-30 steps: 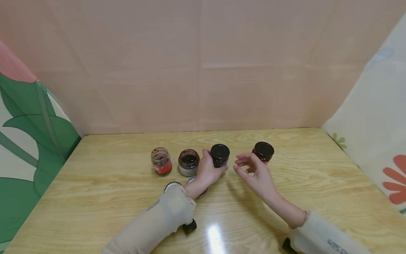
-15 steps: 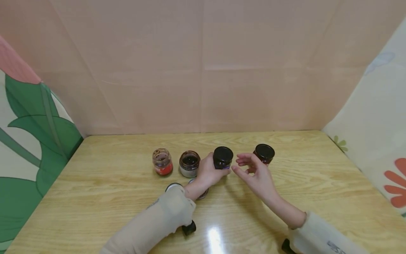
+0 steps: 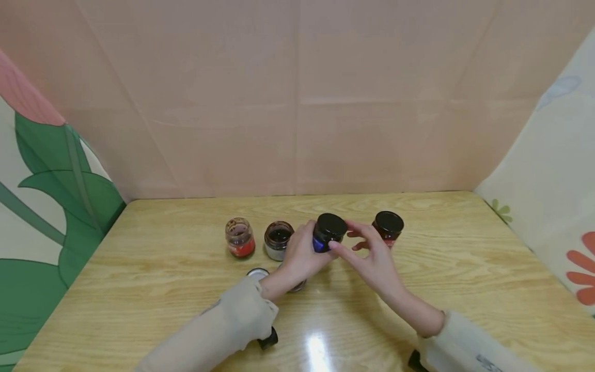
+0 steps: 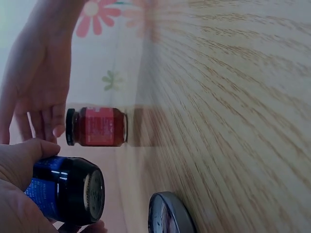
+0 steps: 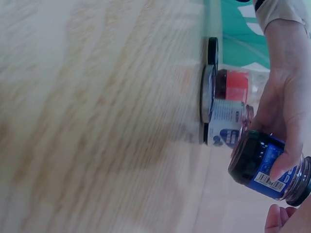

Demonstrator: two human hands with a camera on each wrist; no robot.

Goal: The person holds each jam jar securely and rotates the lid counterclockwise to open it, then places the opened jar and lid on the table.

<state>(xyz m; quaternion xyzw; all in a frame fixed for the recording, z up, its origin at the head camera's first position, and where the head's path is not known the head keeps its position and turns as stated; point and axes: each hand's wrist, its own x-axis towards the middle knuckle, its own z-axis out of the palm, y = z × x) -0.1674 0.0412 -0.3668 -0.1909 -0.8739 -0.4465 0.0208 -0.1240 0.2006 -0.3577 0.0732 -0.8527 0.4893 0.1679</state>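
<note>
My left hand (image 3: 304,253) grips a dark glass jar with a blue label (image 3: 322,244) and a black lid (image 3: 331,224). The jar is tilted and raised over the table; its base (image 4: 95,196) faces the tabletop in the left wrist view. My right hand (image 3: 372,258) is at the lid side, thumb and fingers spread around it with loosely bent fingertips (image 5: 273,217) close to the lid's edge. Just beyond the right hand stands a lidded jar with a red label (image 4: 99,127).
On the left stand two lidless jars: one with a red label (image 3: 241,249), one dark with a pale label (image 3: 276,253). Two loose lids lie in front of them, one a silvery disc (image 3: 258,274), the other (image 4: 170,216) partly behind my left wrist. A pink-beige cloth (image 3: 297,129) hangs behind the table.
My left hand has lifted the blue-labelled jar, moved it slightly right and tilted it. The right hand's fingers now reach the jar's lid; before, there was a gap between them.
</note>
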